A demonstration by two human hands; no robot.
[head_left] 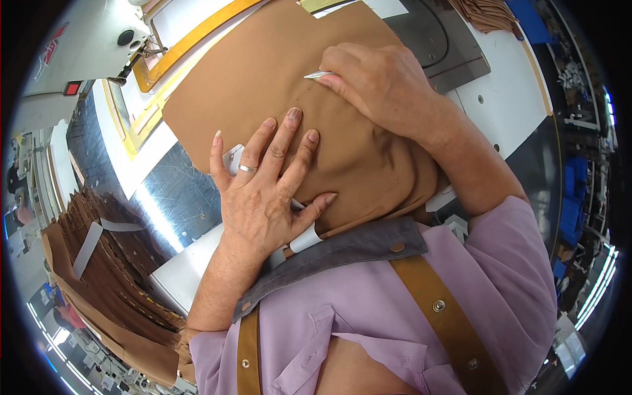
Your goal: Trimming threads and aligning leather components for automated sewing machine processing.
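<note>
Brown fabric [243,85] lies spread over the desk [187,266] in front of the person, its far part smooth and its near right part gathered in loose folds; the right hand [385,89] is above the right side of the cloth, its grip closed on a small white pointed piece [318,76] between thumb and curled fingers; the tip is directed leftward, close to the fabric surface, though whether it touches cannot be told; a faint dotted line is visible on the cloth between the two hands.

Left hand [260,174] rests palm down on the left part of the fabric, fingers spread, its grip released; a ring [248,168] is on one finger; a white slip [233,158] shows beside the little finger, and a white strip [304,238] sits below the thumb.

Beyond the cloth, to the left, are a yellow frame [191,43] and a pale machine head [85,46]; a stack of brown pieces [108,253] stands at lower left with a pale strip [87,250] across it; a second brown pile [486,13] lies at upper right, near a grey plate [461,49].
</note>
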